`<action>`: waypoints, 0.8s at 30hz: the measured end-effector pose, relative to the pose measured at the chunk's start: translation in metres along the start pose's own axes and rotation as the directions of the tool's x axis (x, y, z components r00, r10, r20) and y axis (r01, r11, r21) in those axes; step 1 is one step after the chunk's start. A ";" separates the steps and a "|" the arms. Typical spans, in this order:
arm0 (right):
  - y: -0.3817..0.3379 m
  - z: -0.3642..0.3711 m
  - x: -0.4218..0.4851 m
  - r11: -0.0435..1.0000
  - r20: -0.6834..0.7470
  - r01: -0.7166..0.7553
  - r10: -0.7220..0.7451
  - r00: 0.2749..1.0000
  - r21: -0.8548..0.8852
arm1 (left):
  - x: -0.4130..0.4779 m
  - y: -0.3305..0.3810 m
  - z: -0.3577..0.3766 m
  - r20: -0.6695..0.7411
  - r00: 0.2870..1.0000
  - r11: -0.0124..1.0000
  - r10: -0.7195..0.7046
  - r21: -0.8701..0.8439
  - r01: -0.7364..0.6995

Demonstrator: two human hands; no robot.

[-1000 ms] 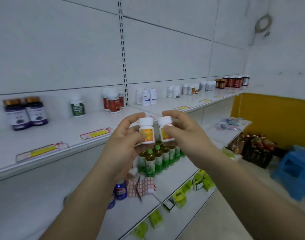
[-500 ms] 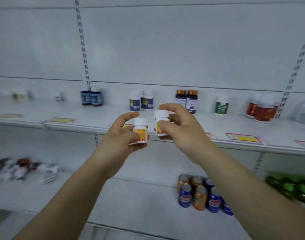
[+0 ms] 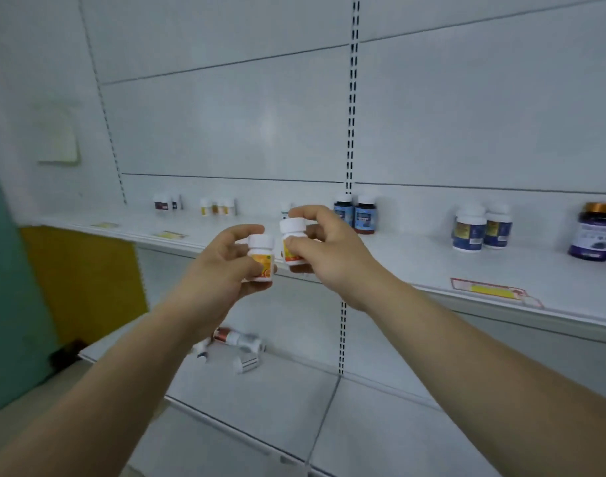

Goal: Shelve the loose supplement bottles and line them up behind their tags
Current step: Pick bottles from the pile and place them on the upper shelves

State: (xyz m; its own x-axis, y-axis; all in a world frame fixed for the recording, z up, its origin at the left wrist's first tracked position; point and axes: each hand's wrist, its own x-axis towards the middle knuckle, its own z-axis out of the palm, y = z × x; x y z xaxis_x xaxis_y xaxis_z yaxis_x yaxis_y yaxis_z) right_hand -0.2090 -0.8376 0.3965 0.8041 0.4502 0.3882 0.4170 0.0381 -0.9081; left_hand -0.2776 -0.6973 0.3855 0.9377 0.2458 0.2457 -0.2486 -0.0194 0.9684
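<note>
My left hand (image 3: 222, 270) grips a small white bottle with an orange label (image 3: 262, 258). My right hand (image 3: 329, 256) holds a second white bottle of the same kind (image 3: 292, 241), a little higher. Both bottles are upright in mid-air in front of the upper shelf (image 3: 415, 263). On that shelf stand pairs of dark blue bottles (image 3: 356, 215), white-capped blue bottles (image 3: 480, 228) and small yellow-labelled bottles (image 3: 217, 206) further left. Price tags (image 3: 494, 291) lie along the shelf's front edge.
Several loose bottles (image 3: 239, 342) lie on their sides on the lower shelf (image 3: 294, 401). A purple bottle with a gold cap (image 3: 595, 232) stands at the far right. To the left are a yellow panel (image 3: 84, 280) and a teal surface (image 3: 5, 287).
The view has swung further left along the shelving. Both hands still hold their bottles, close together in front of the upper shelf.
</note>
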 end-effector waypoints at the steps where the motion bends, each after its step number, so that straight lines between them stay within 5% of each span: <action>1: 0.000 0.018 0.016 1.000 0.007 0.000 0.000 1.000 0.001 | 0.010 0.001 -0.022 -0.004 1.000 1.000 -0.001 0.010 0.001; 7: 0.017 0.093 0.108 0.992 -0.023 -0.060 0.057 0.998 -0.109 | 0.083 -0.003 -0.135 -0.015 1.000 0.973 0.010 0.230 -0.006; 15: 0.070 0.135 0.228 0.922 -0.023 -0.152 0.154 0.988 -0.356 | 0.209 -0.036 -0.226 -0.019 0.999 0.808 0.048 0.589 -0.027; 24: 0.132 0.155 0.342 0.828 -0.026 -0.153 0.165 0.986 -0.539 | 0.342 -0.074 -0.260 0.200 0.980 0.646 -0.017 0.750 -0.142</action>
State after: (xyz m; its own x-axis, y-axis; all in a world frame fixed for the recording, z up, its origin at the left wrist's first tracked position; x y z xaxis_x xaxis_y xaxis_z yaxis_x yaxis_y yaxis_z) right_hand 0.0556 -0.5398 0.3848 0.8725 0.4273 0.2369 0.4510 -0.5180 -0.7268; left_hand -0.0020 -0.3598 0.3870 0.9714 0.0468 0.2330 -0.1121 -0.7743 0.6228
